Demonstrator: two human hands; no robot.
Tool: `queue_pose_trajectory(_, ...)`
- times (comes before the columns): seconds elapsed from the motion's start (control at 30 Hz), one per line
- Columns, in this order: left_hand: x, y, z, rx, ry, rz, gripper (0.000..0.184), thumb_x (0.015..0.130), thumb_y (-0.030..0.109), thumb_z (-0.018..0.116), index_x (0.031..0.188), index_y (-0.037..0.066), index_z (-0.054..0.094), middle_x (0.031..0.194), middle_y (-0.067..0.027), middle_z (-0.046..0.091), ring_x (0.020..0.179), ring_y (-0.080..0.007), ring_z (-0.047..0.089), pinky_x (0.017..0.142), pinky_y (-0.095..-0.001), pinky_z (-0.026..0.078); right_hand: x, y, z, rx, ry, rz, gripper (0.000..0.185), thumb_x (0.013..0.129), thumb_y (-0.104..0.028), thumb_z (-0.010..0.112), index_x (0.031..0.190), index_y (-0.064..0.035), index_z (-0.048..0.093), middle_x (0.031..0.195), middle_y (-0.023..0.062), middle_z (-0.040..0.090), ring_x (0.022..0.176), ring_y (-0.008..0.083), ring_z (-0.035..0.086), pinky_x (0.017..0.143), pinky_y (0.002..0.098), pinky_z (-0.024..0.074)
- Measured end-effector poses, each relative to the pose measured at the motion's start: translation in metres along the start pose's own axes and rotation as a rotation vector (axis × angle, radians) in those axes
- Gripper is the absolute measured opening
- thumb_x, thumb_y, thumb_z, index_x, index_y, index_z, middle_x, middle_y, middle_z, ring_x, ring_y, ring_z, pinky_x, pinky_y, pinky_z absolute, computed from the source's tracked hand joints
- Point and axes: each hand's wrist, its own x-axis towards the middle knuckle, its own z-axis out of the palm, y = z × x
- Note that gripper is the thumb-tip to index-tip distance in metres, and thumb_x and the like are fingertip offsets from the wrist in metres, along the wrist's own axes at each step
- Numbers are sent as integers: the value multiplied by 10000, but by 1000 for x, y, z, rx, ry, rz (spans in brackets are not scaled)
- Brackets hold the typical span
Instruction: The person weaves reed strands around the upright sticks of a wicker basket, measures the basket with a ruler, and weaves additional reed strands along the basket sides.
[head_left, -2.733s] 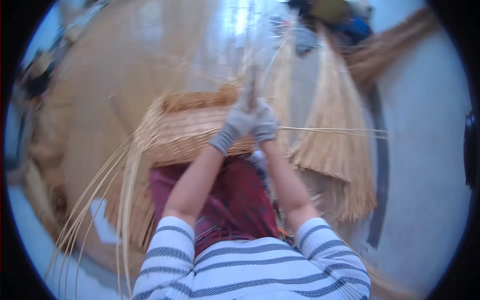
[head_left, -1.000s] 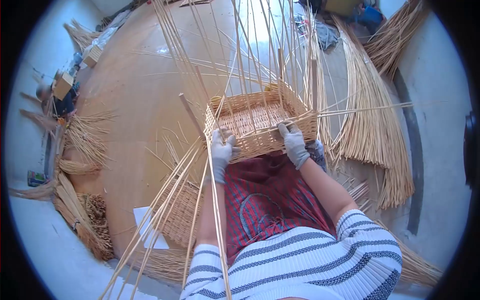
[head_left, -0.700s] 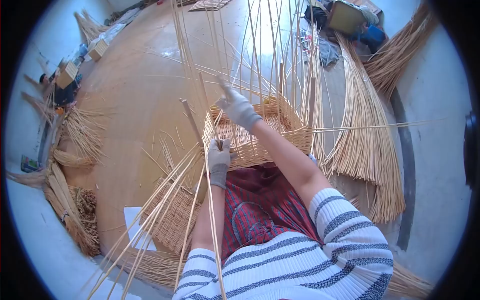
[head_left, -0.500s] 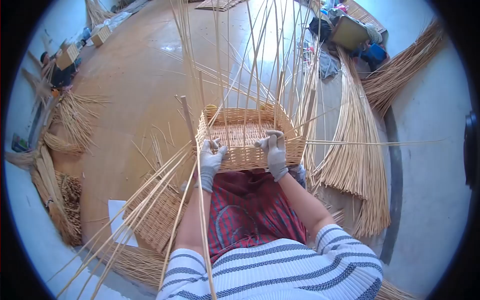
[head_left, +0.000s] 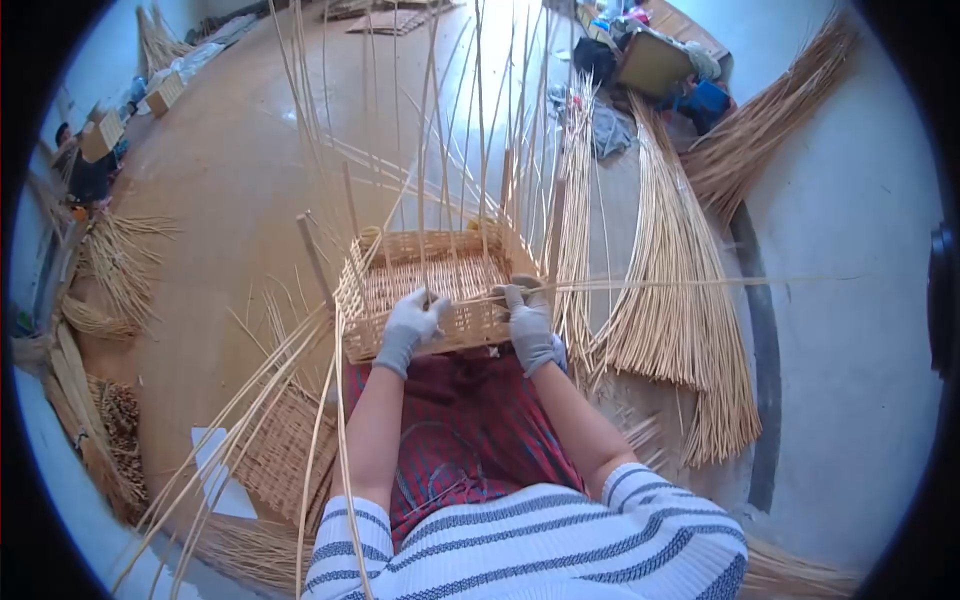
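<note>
A rectangular wicker basket point(head_left: 470, 328) rests across my lap, with tall upright stakes point(head_left: 424, 200) rising from its sides. My left hand point(head_left: 408, 325), in a pale glove, is closed on the middle of the front rim, at the foot of a stake. At the front right corner, my gloved right hand point(head_left: 530, 325) is closed around a long thin cane point(head_left: 650, 284) that sticks out to the right. Thicker wooden sticks point(head_left: 316, 258) stand at the basket's corners. My fingers partly hide the weave under them.
Bundles of long canes point(head_left: 680, 300) lie to the right; another bundle point(head_left: 770, 130) leans on the wall. A woven panel point(head_left: 285, 450) and white paper point(head_left: 220, 475) lie at lower left. Loose canes point(head_left: 240, 430) trail past my left arm. Another person point(head_left: 92, 170) sits far left.
Both hands have moved rightward along the basket's front rim, the left from near the left corner to the middle, the right to the right corner. The whole view has shifted slightly.
</note>
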Motion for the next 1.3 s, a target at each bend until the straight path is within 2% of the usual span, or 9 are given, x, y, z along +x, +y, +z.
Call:
queue_pose_trajectory(0.17, -23, 31, -2, -126, 73, -203, 405, 965, 421, 558, 950, 24, 639, 736, -83, 674, 561, -184, 692, 587, -315, 520, 39, -73, 102, -866, -146, -1155, 413, 992, -70, 525, 1386, -79, 402, 1114, 129, 657, 957, 214, 692, 820, 352, 565)
queue_pose_trajectory(0.3, -22, 13, 3, -167, 146, -169, 358, 927, 420, 617, 934, 65, 661, 729, -69, 686, 584, -172, 683, 574, -309, 506, 48, -50, 39, 194, -333, -457, 481, 972, -67, 547, 1423, -135, 392, 1098, 107, 667, 938, 167, 657, 799, 315, 548)
queue_pose_trajectory(0.4, -29, 23, 6, -74, 130, -124, 291, 934, 356, 615, 1021, 81, 654, 812, -84, 694, 673, -192, 684, 621, -321, 514, 13, -2, -59, -1, -12, -100, 226, 993, -132, 557, 1213, -120, 506, 985, 43, 679, 824, 127, 646, 722, 269, 527)
queue_pose_trajectory(0.47, -38, 40, 13, 13, 699, 208, 277, 953, 284, 581, 1143, 83, 600, 957, -121, 695, 772, -208, 689, 694, -333, 526, 15, -20, -86, -88, -64, -88, 147, 1000, -157, 558, 1140, -121, 526, 947, 28, 673, 810, 122, 646, 700, 263, 525)
queue_pose_trajectory(0.67, 16, 62, 73, -64, -117, -3, 499, 956, 384, 556, 1323, 50, 507, 1152, -238, 645, 1067, -427, 610, 910, -484, 475, 42, -48, -49, -195, -18, -606, 249, 949, 21, 518, 1179, -66, 552, 1118, 81, 658, 995, 178, 649, 824, 280, 531)
queue_pose_trajectory(0.8, 7, 74, 81, 119, 94, -101, 618, 962, 557, 429, 1332, 74, 541, 1178, -225, 636, 1096, -404, 606, 931, -471, 475, 78, -95, 28, -748, -104, -1119, 395, 921, 38, 501, 1301, -69, 508, 1194, 112, 622, 1111, 240, 606, 897, 336, 533)
queue_pose_trajectory(1.03, 10, 82, 80, 77, 3, -106, 405, 910, 478, 612, 1008, 85, 599, 878, -158, 693, 868, -333, 672, 766, -432, 503, 9, -40, -95, -104, 405, -128, 281, 1002, -99, 494, 1279, -101, 541, 1014, 97, 658, 798, 130, 661, 738, 294, 551)
queue_pose_trajectory(1.2, -54, 73, 60, -415, 250, 255, 326, 919, 181, 664, 1209, 64, 571, 1003, -137, 687, 751, -229, 687, 688, -347, 536, 10, -18, -52, -1160, -118, -679, 549, 936, -37, 575, 1447, -99, 384, 1174, 139, 629, 976, 260, 659, 843, 403, 553)
queue_pose_trajectory(1.3, -111, -10, 0, -621, 439, 35, 222, 928, 11, 629, 1148, 41, 613, 991, -43, 672, 762, -96, 638, 662, -237, 558, 8, -13, -37, -863, 4, -617, 609, 847, -24, 644, 1418, -101, 445, 1207, 190, 621, 1071, 332, 625, 947, 430, 489)
